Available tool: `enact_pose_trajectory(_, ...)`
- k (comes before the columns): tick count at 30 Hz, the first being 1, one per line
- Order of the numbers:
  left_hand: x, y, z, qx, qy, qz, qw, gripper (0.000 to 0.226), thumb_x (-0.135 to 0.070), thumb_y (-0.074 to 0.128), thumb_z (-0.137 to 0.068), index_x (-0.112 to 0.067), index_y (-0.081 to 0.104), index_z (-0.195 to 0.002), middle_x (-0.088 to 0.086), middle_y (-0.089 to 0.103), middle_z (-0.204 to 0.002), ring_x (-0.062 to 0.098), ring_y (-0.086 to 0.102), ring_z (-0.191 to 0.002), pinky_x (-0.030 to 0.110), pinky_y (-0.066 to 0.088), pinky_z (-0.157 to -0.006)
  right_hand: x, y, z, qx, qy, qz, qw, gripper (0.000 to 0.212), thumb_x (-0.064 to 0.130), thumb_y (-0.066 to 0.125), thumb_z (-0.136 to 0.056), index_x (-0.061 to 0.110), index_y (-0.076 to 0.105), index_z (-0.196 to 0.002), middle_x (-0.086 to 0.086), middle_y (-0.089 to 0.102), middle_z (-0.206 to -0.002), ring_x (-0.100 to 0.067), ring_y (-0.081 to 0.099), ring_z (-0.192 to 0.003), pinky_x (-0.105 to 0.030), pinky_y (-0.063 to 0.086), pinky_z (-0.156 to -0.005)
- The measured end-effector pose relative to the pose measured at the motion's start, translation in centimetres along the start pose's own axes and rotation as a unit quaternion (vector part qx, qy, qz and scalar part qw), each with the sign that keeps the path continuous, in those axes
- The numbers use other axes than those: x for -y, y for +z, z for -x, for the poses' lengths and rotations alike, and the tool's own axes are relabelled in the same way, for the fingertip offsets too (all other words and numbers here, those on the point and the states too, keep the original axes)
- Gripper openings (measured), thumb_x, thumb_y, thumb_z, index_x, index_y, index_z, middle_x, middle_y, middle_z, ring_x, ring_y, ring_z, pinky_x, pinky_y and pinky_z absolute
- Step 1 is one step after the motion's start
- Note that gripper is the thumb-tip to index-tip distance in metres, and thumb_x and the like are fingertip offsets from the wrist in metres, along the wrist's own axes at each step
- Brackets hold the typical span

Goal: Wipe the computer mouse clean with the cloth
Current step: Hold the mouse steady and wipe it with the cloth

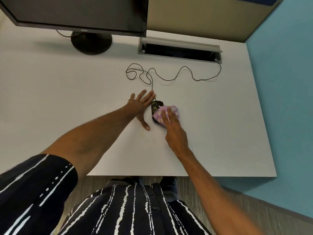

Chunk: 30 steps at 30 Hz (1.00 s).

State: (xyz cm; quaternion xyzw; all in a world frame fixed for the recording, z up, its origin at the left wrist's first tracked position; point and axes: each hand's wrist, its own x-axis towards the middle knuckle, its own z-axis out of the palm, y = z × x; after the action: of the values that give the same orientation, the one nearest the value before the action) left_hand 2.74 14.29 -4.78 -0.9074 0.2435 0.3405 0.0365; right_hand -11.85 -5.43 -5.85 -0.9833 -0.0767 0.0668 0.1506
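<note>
desk [220, 124]: mouse [155, 106] under cloth [167, 111], right hand [175, 131] pressing.

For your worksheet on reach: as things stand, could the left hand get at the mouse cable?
Probably yes. The left hand lies flat on the desk beside the mouse, its fingertips right by the cable, with nothing between them.

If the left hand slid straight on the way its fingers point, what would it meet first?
Probably the mouse cable: the left hand lies flat, fingers aimed up-right, and the cable runs just past the fingertips. Whether they already touch it is unclear.
</note>
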Motion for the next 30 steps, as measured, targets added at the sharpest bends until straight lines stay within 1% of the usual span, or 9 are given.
enact_pose_trajectory(4, 0.0, 0.1, 0.0, -0.002, 0.000, 0.000, 1.000, 0.181, -0.095, 0.084, -0.053, -0.021, -0.032, -0.171, -0.002, -0.036, -0.179, 0.032, -0.028, -0.169, 0.069, 0.003, -0.135, -1.3, 0.0, 1.8, -0.030, 0.054, -0.042, 0.997, 0.087, -0.015, 0.050, -0.093, 0.022, 0.020, -0.166, 0.002, 0.009, -0.175, -0.023, 0.015, -0.162, -0.034, 0.065, -0.077)
enact_pose_trajectory(7, 0.0, 0.2, 0.1, -0.008, -0.002, -0.004, 1.000, 0.181, -0.096, 0.083, -0.052, -0.021, -0.031, -0.172, -0.002, -0.035, -0.179, 0.032, -0.027, -0.169, 0.068, 0.004, -0.135, -1.5, -0.8, 0.7, -0.061, 0.097, -0.048, 0.992, 0.085, -0.011, 0.051, -0.096, 0.021, 0.017, -0.166, 0.001, 0.006, -0.176, -0.024, 0.013, -0.162, -0.033, 0.061, -0.085)
enact_pose_trajectory(10, -0.1, 0.1, 0.0, 0.002, -0.002, -0.001, 1.000, 0.182, -0.095, 0.084, -0.053, -0.021, -0.032, -0.171, -0.002, -0.037, -0.179, 0.031, -0.029, -0.168, 0.068, 0.002, -0.136, -0.7, -1.4, -1.0, -0.059, 0.062, -0.045, 0.995, 0.085, -0.013, 0.049, -0.095, 0.024, 0.019, -0.166, 0.002, 0.008, -0.176, -0.024, 0.014, -0.162, -0.039, 0.062, -0.087)
enact_pose_trajectory(14, -0.1, 0.0, -0.2, 0.010, -0.006, 0.001, 1.000, 0.181, -0.094, 0.085, -0.053, -0.022, -0.033, -0.170, -0.002, -0.038, -0.178, 0.031, -0.031, -0.168, 0.068, -0.001, -0.136, 0.5, -0.5, -1.0, -0.006, -0.003, -0.019, 1.000, 0.087, -0.014, 0.048, -0.094, 0.023, 0.018, -0.166, 0.000, 0.005, -0.176, -0.026, 0.013, -0.162, -0.042, 0.061, -0.089)
enact_pose_trajectory(18, -0.2, 0.1, -0.2, 0.006, -0.007, 0.002, 1.000, 0.181, -0.094, 0.085, -0.053, -0.021, -0.033, -0.171, -0.001, -0.038, -0.178, 0.032, -0.030, -0.168, 0.068, 0.000, -0.136, 0.0, 0.6, 0.5, 0.021, -0.004, 0.016, 1.000, 0.090, -0.012, 0.049, -0.094, 0.023, 0.010, -0.167, -0.001, 0.000, -0.176, -0.029, 0.013, -0.162, -0.040, 0.063, -0.086)
enact_pose_trajectory(23, -0.3, 0.0, -0.3, 0.012, -0.008, 0.004, 1.000, 0.182, -0.092, 0.087, -0.054, -0.022, -0.034, -0.170, -0.001, -0.039, -0.178, 0.032, -0.031, -0.168, 0.068, -0.001, -0.136, -2.4, 0.2, 3.2, 0.050, -0.023, 0.060, 0.997, 0.086, -0.010, 0.048, -0.096, 0.020, 0.011, -0.167, -0.005, 0.003, -0.176, -0.032, 0.014, -0.161, -0.045, 0.059, -0.101)
enact_pose_trajectory(24, -0.3, 0.0, -0.2, 0.011, -0.009, 0.003, 1.000, 0.182, -0.092, 0.087, -0.053, -0.021, -0.034, -0.170, -0.001, -0.039, -0.178, 0.032, -0.031, -0.168, 0.068, 0.000, -0.136, -2.9, -0.2, 3.6, 0.045, -0.023, 0.053, 0.997, 0.085, -0.012, 0.048, -0.095, 0.019, 0.013, -0.167, -0.005, 0.005, -0.176, -0.032, 0.015, -0.161, -0.043, 0.060, -0.098)
enact_pose_trajectory(27, -0.3, 0.1, -0.2, 0.007, -0.012, -0.002, 1.000, 0.183, -0.093, 0.086, -0.053, -0.021, -0.034, -0.170, -0.002, -0.039, -0.178, 0.032, -0.029, -0.168, 0.068, 0.003, -0.136, -3.1, -1.2, 3.5, -0.002, 0.015, 0.010, 1.000, 0.085, -0.017, 0.047, -0.092, 0.016, 0.019, -0.165, -0.002, 0.011, -0.175, -0.027, 0.018, -0.160, -0.033, 0.062, -0.078)
enact_pose_trajectory(30, -0.4, 0.0, -0.2, 0.013, -0.010, 0.003, 1.000, 0.182, -0.091, 0.087, -0.054, -0.020, -0.035, -0.170, -0.001, -0.041, -0.177, 0.033, -0.031, -0.168, 0.069, 0.001, -0.135, -1.7, -1.8, 1.3, -0.043, 0.041, -0.003, 0.998, 0.088, -0.017, 0.045, -0.092, 0.019, 0.016, -0.166, 0.002, 0.008, -0.176, -0.022, 0.014, -0.162, -0.028, 0.058, -0.066)
